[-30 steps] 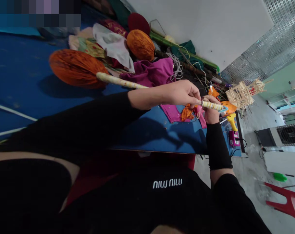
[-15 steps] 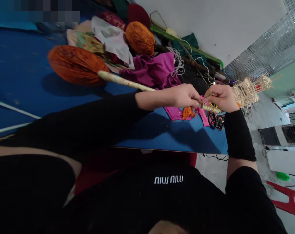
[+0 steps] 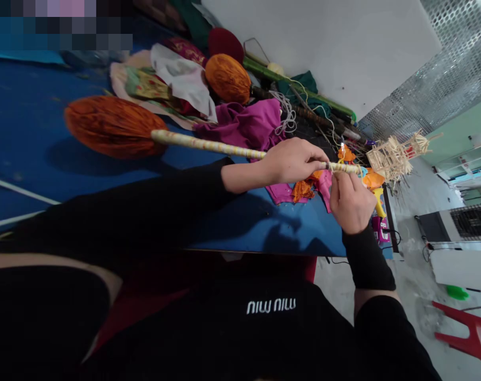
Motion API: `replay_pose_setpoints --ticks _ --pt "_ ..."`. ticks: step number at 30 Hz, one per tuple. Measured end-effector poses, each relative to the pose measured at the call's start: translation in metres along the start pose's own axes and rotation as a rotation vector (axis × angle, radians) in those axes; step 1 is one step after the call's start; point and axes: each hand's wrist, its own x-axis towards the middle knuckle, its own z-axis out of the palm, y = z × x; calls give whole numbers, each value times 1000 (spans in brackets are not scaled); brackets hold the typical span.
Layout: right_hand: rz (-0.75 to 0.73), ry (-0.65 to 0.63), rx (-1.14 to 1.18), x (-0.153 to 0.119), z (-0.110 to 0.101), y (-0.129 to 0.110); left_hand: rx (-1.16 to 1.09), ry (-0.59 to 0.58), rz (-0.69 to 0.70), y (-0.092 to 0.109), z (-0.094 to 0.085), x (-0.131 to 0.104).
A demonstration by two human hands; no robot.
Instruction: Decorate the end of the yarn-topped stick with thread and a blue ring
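A long stick point(image 3: 208, 145), wrapped in pale yellow and white patterned strip, slants across above the blue table. Its left end carries a large orange cloth-covered bulb point(image 3: 115, 127) with gathered folds. My left hand point(image 3: 298, 160) is closed round the stick towards its right part, thumb and fingertips near a dark band. Just below the stick's right end, my right hand point(image 3: 353, 201) is curled shut. A thin pale strand loops over the stick near those fingers and seems to run into them; the fingertips are hidden.
Behind lie purple cloth point(image 3: 252, 121), white cloth point(image 3: 184, 74), a second orange bulb point(image 3: 227, 78), grey cord point(image 3: 287, 114) and a green pole point(image 3: 335, 100). A small structure of pale sticks point(image 3: 395, 156) stands right. Orange and pink scraps lie beneath my hands. The table's front edge point(image 3: 256, 252) is close.
My right hand has gone from above the stick to below it, with its fingers now curled. My left hand keeps its hold; the orange bulb has shifted slightly left and down in view.
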Motion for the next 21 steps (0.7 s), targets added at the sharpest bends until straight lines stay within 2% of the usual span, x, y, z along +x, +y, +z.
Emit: replay_pose_setpoints --ticks 4,10,17,21 --pt "78 51 70 -12 12 -8 43 5 -51 6 0 -4" --pt "8 216 197 -19 28 -13 27 -9 -102 12 1 -7" --pt "59 217 303 -33 41 -10 -36 2 -88 11 2 -7" --pt "61 297 302 -39 58 -10 -135 -24 -106 9 1 -6"
